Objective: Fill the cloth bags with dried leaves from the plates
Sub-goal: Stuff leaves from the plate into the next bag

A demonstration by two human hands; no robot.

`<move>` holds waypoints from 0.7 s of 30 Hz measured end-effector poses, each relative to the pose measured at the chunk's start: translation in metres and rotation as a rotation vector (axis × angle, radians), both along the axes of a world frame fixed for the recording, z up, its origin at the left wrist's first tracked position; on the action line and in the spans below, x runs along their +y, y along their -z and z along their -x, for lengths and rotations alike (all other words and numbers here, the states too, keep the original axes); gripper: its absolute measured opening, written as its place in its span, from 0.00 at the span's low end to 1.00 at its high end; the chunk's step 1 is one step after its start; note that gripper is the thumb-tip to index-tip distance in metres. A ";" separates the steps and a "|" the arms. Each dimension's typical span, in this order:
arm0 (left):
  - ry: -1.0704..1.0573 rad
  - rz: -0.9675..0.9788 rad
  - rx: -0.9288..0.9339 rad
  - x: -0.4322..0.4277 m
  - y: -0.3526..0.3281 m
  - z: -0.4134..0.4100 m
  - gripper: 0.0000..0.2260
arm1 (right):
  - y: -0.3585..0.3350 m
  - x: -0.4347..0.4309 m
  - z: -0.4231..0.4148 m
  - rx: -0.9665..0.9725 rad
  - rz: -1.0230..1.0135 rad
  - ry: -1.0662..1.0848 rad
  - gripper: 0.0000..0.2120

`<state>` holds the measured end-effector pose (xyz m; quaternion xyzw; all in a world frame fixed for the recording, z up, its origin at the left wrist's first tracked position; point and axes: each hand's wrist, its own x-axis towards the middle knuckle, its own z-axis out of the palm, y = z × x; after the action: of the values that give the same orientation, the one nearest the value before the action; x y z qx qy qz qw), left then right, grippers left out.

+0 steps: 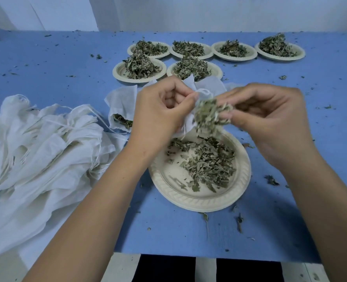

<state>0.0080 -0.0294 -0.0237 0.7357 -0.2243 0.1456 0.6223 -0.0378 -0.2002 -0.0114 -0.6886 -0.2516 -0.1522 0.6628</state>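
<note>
The left hand is pinching the mouth of a cloth bag, and the right hand is gripping dried leaves just beside it. Both hands are hovering above the near plate (on the blue table).

blue-covered table, dried leaf crumbs scattered everywhere; six round beige paper plates heaped with leaves at the back, one nearer plate, white cloth drawstring bags piled left.
</note>
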 end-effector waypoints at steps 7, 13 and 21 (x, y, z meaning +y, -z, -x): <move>0.018 0.029 -0.024 -0.003 0.001 0.005 0.09 | 0.011 0.012 -0.002 -0.055 0.035 0.336 0.11; 0.042 0.046 -0.028 -0.010 0.004 0.011 0.07 | 0.020 0.016 -0.005 -0.357 0.504 0.505 0.04; -0.076 0.088 -0.058 -0.010 0.005 0.007 0.08 | 0.015 0.012 0.002 -0.402 0.537 0.363 0.11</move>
<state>0.0012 -0.0391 -0.0291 0.7111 -0.2074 0.2001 0.6414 -0.0397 -0.1886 -0.0261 -0.8275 -0.2815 -0.3280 0.3583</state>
